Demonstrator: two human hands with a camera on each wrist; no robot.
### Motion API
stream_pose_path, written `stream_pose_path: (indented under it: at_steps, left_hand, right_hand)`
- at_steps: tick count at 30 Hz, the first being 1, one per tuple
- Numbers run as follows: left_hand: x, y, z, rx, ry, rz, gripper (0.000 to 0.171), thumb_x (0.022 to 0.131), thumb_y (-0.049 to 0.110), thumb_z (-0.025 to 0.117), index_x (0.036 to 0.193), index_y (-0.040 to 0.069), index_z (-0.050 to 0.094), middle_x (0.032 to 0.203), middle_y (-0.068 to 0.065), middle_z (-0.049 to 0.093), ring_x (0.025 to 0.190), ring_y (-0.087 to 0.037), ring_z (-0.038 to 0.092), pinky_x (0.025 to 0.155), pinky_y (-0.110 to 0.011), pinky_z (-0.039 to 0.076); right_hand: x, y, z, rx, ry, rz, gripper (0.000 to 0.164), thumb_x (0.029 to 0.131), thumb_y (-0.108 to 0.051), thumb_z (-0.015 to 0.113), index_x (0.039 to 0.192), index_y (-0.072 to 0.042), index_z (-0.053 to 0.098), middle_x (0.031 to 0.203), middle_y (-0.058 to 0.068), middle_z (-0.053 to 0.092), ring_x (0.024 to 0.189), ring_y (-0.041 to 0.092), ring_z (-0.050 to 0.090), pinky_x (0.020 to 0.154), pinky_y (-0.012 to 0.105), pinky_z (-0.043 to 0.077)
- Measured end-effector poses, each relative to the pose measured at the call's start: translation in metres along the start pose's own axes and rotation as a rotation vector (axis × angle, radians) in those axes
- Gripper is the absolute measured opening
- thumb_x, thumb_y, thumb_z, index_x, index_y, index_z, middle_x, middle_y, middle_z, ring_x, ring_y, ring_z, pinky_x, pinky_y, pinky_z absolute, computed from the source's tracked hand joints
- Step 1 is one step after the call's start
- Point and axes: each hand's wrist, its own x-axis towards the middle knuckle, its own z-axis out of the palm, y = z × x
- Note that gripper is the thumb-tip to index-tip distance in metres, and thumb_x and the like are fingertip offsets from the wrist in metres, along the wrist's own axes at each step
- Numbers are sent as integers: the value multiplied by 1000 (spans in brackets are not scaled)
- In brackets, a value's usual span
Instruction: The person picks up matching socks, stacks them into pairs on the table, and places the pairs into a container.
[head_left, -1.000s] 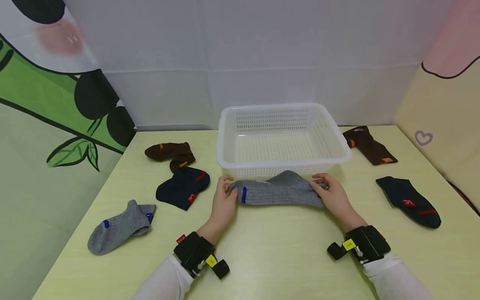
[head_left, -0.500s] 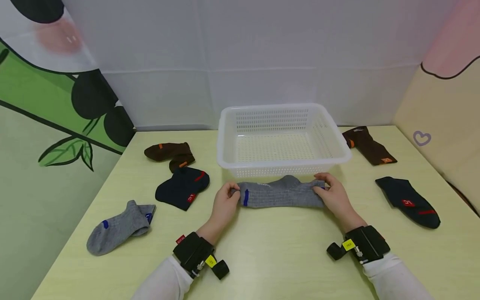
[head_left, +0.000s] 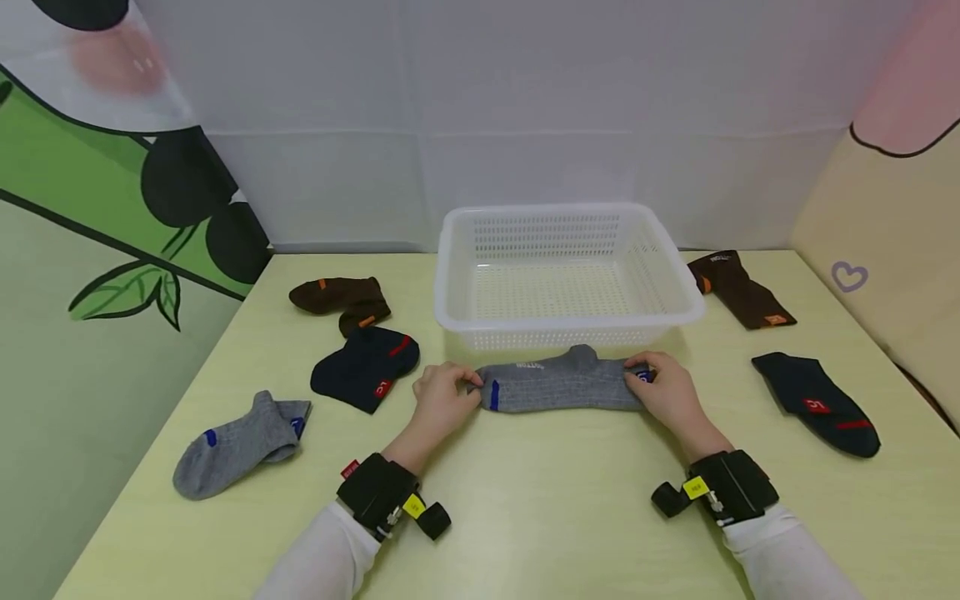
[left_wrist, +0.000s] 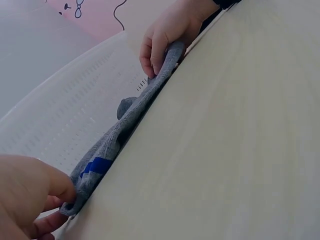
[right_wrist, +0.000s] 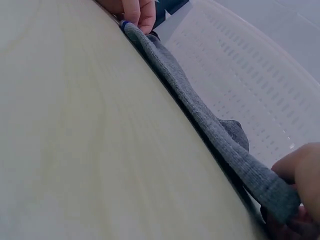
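Observation:
A grey sock [head_left: 555, 385] lies stretched lengthwise on the table, with a blue stripe by its toe and its heel bulging toward the basket. My left hand [head_left: 444, 397] pinches the toe end, and in the left wrist view its fingers [left_wrist: 57, 187] curl at the sock's tip. At the cuff end, my right hand [head_left: 667, 395] grips the edge between thumb and fingers, partly covering a blue label. From the right wrist view, the thumb side of that hand [right_wrist: 302, 172] shows above the cuff. A second grey sock [head_left: 232, 450], folded at the cuff, rests at the left.
Just behind the held sock stands a white perforated basket [head_left: 570, 320]. A brown sock [head_left: 337, 298] and a black sock [head_left: 367, 367] lie on the left. Another brown sock [head_left: 742, 292] and another black sock [head_left: 821, 406] lie on the right.
My left hand has shifted slightly from the sock's upper corner to the tip of the toe. The sock now lies flatter and straighter; the right hand stays at the cuff.

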Motion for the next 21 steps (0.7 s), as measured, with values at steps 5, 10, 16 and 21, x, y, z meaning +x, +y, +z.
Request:
stream_pose_path:
  at_steps: [5,10,16,21]
  left_hand:
    - [0,1,-1,-11,2,-23,14,77,11,69,91,11,68,105,-11,58,107,-34,39,92,-55,19]
    - [0,1,0,-64,-42,163,31,80,12,72,109,7,62,103,-12,54,99,-29,41,86,-45,28]
    - [-1,1,0,-87,-172,260,26,81,10,73,106,10,65,109,-11,53,106,-29,42,89,-44,33]
    - [-3,2,0,-58,-187,246,24,82,8,72,105,10,65,113,-13,53,107,-31,42,91,-47,33]
  right_hand:
    - [0,-1,2,13,78,-110,12,82,0,65,92,6,66,110,28,56,101,42,51,84,51,39]
    - [-1,2,7,48,162,-268,8,76,6,70,82,2,66,100,22,61,97,38,52,80,48,41]
    - [0,7,9,16,66,-328,12,75,3,73,84,-3,68,98,15,64,92,32,56,80,44,44]
    - [0,6,9,-14,-20,-311,13,75,0,75,86,-3,68,102,20,61,96,37,55,83,49,43]
